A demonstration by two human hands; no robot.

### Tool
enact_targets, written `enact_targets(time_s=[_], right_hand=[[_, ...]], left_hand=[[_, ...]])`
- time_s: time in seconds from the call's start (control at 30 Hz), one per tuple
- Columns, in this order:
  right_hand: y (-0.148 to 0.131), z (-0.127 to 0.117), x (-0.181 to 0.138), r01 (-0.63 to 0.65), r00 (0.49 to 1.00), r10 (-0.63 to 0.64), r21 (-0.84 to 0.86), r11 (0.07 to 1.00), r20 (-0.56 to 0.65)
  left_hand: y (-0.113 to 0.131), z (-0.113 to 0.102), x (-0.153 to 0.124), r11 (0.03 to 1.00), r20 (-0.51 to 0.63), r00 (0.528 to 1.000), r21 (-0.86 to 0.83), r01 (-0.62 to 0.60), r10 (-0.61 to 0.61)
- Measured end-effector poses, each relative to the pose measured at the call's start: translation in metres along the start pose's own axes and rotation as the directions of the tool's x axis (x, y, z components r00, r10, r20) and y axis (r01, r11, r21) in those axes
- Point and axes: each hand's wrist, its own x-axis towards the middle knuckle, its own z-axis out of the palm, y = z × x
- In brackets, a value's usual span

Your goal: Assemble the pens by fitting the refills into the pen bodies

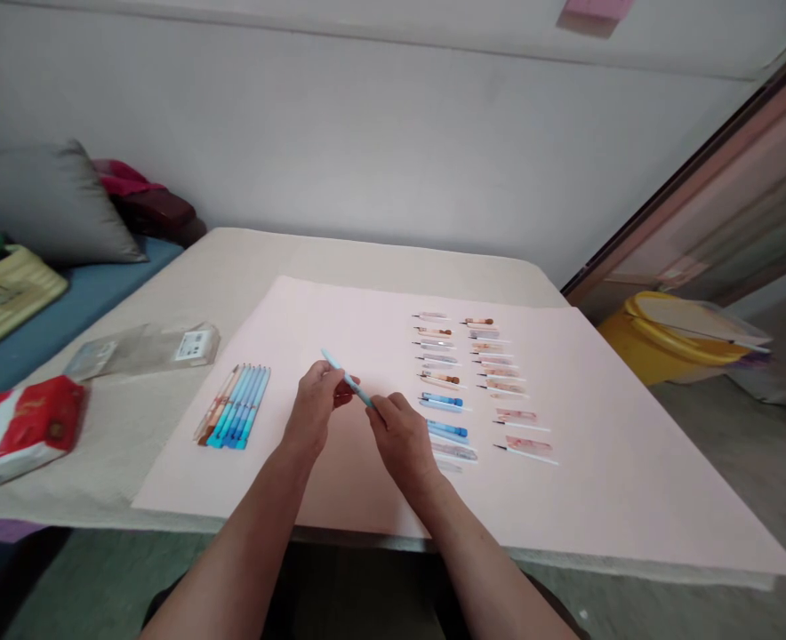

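A slim light-blue pen (348,380) is held slantwise above the pink sheet by both of my hands. The fingers of my left hand (318,398) pinch it near the middle, with the upper end poking out past them. At the lower right end, my right hand (399,436) has its fingers closed around the pen, hiding that tip. To the left lies a row of blue and brown pens (236,404), side by side. Right of my hands, two columns of pen barrels (443,398) lie beside thin white refills with dark tips (530,453).
A pink sheet (606,480) covers much of the cream-coloured table (246,258). At the left are a clear plastic sleeve (146,348) and a red tissue pack (26,427). A yellow bucket (646,356) stands beyond the table's right edge. The wall rises behind.
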Motion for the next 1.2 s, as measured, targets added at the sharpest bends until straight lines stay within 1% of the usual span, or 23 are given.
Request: enact_targets(time_s=[0.1,0.17,0.23,0.27,0.3,0.33,0.37,0.4,0.43,0.47,0.5,0.53,0.57,0.6,0.63,0.67,0.73,0.83,0.97,1.07,1.13,1.2], right_hand=[[-0.002,0.0,0.0,0.005,1.0,-0.005,0.023,1.0,0.001],[-0.003,0.0,0.0,0.009,1.0,-0.008,0.08,0.997,-0.006],[-0.005,0.0,0.001,-0.008,1.0,0.012,0.194,0.981,-0.018],[-0.005,0.0,0.001,-0.042,0.999,0.047,0.282,0.958,-0.012],[-0.005,0.0,0.001,-0.104,0.994,0.103,0.392,0.914,0.022],[-0.005,0.0,0.002,-0.192,0.981,0.171,0.514,0.836,0.089],[-0.004,0.001,0.002,-0.299,0.954,0.233,0.633,0.714,0.188],[-0.003,0.001,0.003,-0.408,0.912,0.271,0.727,0.552,0.306],[-0.001,0.002,0.003,-0.503,0.862,0.272,0.783,0.366,0.427],[0.0,0.003,0.004,-0.574,0.814,0.24,0.798,0.183,0.53],[0.002,0.004,0.004,-0.619,0.773,0.189,0.785,0.021,0.605],[0.003,0.005,0.004,-0.647,0.742,0.135,0.754,-0.109,0.657],[0.004,0.005,0.004,-0.665,0.719,0.087,0.718,-0.205,0.69],[0.005,0.006,0.004,-0.671,0.705,0.056,0.69,-0.271,0.707],[0.005,0.006,0.004,-0.669,0.7,0.042,0.676,-0.308,0.712],[0.004,0.006,0.004,-0.659,0.706,0.047,0.68,-0.321,0.707],[0.002,0.005,0.004,-0.629,0.734,0.091,0.724,-0.284,0.673],[-0.003,0.004,0.004,-0.583,0.779,0.184,0.8,-0.143,0.6],[-0.007,0.001,0.004,-0.557,0.807,0.27,0.829,0.054,0.525],[-0.008,0.002,0.004,-0.55,0.812,0.315,0.824,0.136,0.491],[-0.008,0.002,0.005,-0.55,0.814,0.335,0.816,0.178,0.475],[-0.008,0.003,0.006,-0.538,0.825,0.347,0.808,0.239,0.446]], left_hand=[[0.001,0.0,0.001,0.999,-0.03,0.999,0.042,-0.02,0.022],[0.001,0.0,0.002,0.998,-0.046,0.999,0.064,-0.026,0.029],[0.0,-0.001,0.002,0.999,-0.029,0.999,0.044,-0.023,0.024],[0.0,-0.001,0.002,1.0,-0.01,1.0,0.018,-0.019,0.019],[0.0,-0.001,0.002,1.0,0.015,1.0,-0.012,-0.012,0.012],[-0.001,-0.001,0.002,0.999,0.041,0.999,-0.041,0.0,0.002],[-0.001,-0.002,0.002,0.998,0.07,0.997,-0.068,0.015,-0.01],[-0.001,-0.002,0.002,0.995,0.102,0.994,-0.093,0.033,-0.024],[-0.001,-0.003,0.002,0.991,0.136,0.99,-0.12,0.054,-0.037],[-0.001,-0.003,0.002,0.986,0.17,0.984,-0.148,0.075,-0.049],[-0.001,-0.003,0.001,0.979,0.202,0.978,-0.18,0.096,-0.059],[-0.001,-0.003,0.001,0.97,0.229,0.971,-0.213,0.115,-0.064],[0.0,-0.003,0.001,0.961,0.252,0.965,-0.245,0.131,-0.068],[-0.001,-0.003,0.002,0.951,0.268,0.961,-0.273,0.145,-0.07],[-0.001,-0.003,0.002,0.942,0.277,0.958,-0.296,0.157,-0.072],[-0.001,-0.003,0.002,0.935,0.278,0.958,-0.314,0.163,-0.073],[-0.002,-0.003,0.004,0.93,0.263,0.962,-0.331,0.16,-0.073],[-0.004,-0.004,0.006,0.939,0.226,0.971,-0.311,0.148,-0.078],[-0.004,-0.003,0.005,0.952,0.149,0.986,-0.283,0.118,-0.078],[-0.002,0.0,0.004,0.966,0.103,0.993,-0.248,0.075,-0.05],[-0.002,0.002,0.003,0.969,0.088,0.995,-0.239,0.059,-0.039],[-0.003,0.003,0.003,0.971,0.075,0.997,-0.235,0.048,-0.031]])
